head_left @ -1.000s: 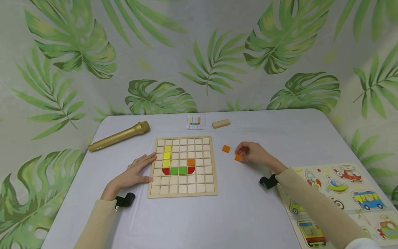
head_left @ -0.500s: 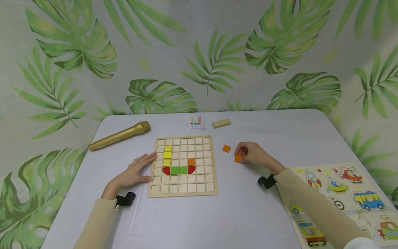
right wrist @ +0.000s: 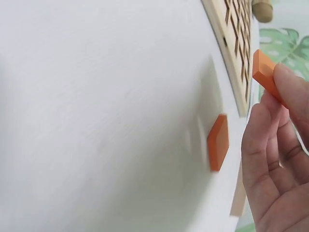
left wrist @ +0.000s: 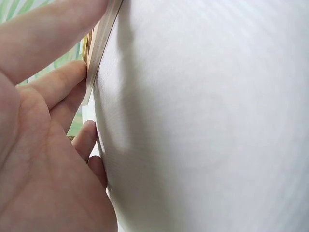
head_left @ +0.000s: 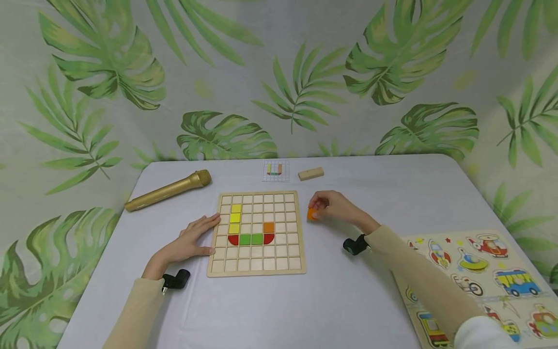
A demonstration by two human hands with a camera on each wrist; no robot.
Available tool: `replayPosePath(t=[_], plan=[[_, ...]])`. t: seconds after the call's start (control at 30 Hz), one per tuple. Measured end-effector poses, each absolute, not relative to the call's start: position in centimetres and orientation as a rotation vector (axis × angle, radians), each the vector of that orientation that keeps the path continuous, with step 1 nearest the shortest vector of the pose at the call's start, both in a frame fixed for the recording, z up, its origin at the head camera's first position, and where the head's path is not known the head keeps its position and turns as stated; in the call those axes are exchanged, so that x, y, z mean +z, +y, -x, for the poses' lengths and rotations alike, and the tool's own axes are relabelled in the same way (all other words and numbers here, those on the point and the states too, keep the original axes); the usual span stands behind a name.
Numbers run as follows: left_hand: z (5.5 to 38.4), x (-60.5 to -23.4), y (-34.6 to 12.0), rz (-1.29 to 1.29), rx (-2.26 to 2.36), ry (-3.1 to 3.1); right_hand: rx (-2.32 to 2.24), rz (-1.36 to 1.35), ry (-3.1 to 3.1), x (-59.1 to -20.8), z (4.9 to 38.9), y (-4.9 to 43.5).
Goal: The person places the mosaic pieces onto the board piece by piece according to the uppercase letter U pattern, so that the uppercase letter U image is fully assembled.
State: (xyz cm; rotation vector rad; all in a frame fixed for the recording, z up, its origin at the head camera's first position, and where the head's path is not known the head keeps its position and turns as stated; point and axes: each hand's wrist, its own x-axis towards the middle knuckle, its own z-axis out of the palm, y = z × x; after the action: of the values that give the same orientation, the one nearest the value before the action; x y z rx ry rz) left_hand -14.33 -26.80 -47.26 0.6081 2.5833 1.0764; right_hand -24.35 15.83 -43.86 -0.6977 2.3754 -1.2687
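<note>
My right hand (head_left: 335,206) pinches an orange square tile (right wrist: 264,70) between thumb and fingers, raised just right of the wooden grid board (head_left: 257,274). A second orange tile (right wrist: 219,143) lies on the table below it in the right wrist view; the hand and held tile seem to cover it in the head view. My left hand (head_left: 187,246) touches the board's left edge with extended fingers. On the board are several yellow tiles (head_left: 235,218), green tiles (head_left: 250,239), an orange tile (head_left: 268,227) and red rounded corner pieces (head_left: 233,240), forming a U-like shape.
Behind the board lie a small pattern card (head_left: 275,171) and a wooden block (head_left: 311,173). A gold microphone (head_left: 167,190) is at the back left. A vehicle picture puzzle (head_left: 472,261) lies at the right, partly under the right forearm.
My right hand has taken the nearer orange tile up from the table and moved left with it, toward the board. My left hand stays at the board's left edge.
</note>
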Motion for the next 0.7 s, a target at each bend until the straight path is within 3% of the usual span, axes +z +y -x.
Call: replayPosePath(t=[0.7], plan=[[14.3,-47.1,-26.7,-0.601,1.080,2.582,-1.256,0.809,2.273,-44.8,25.3,5.2]])
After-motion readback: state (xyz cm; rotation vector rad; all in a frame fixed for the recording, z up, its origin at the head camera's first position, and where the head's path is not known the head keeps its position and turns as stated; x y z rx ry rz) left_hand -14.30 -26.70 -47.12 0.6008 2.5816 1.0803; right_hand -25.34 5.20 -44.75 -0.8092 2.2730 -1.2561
